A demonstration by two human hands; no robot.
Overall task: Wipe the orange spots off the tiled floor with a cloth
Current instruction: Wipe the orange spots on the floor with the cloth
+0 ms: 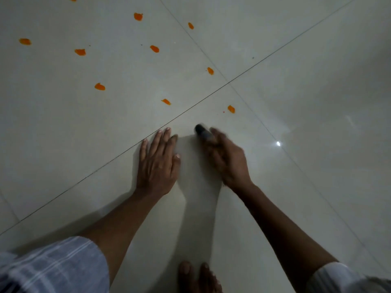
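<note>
Fingers of our left hand (157, 160) are lying straight and flat on the tiled floor (296, 81), while our right hand (226, 159) is gripping a small dark, blurred object (202, 131), its grip curled round it, with orange spots (99, 86) sitting scattered beyond both hands.

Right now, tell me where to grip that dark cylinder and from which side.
Grip the cylinder round its grey body, behind the dark end, coming from the near right, as the right hand does. It points away and left, so its long sides lie open to a grasp there. The left hand lies flat on the floor to its left. Blur hides what it is.
</note>
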